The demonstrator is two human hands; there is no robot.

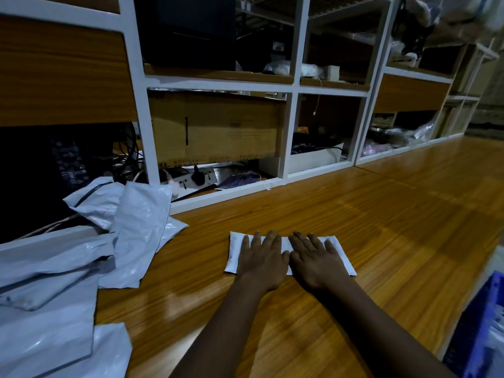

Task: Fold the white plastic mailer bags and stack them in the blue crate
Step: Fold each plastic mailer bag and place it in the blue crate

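Your left hand [261, 259] and right hand [317, 261] lie flat, fingers [269, 239] straight, on the folded bag [234, 253] on the wooden bench [381, 214]. Left of that bag: loose bags [136, 227]; right: blue crate [477, 323]; behind: shelves [293, 85].

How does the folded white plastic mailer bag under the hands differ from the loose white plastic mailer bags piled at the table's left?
The folded white mailer bag is a small flat rectangle; the loose mailer bags are larger and crumpled. The left hand and right hand press the folded one; the loose ones lie untouched, overlapping. Both are white plastic.
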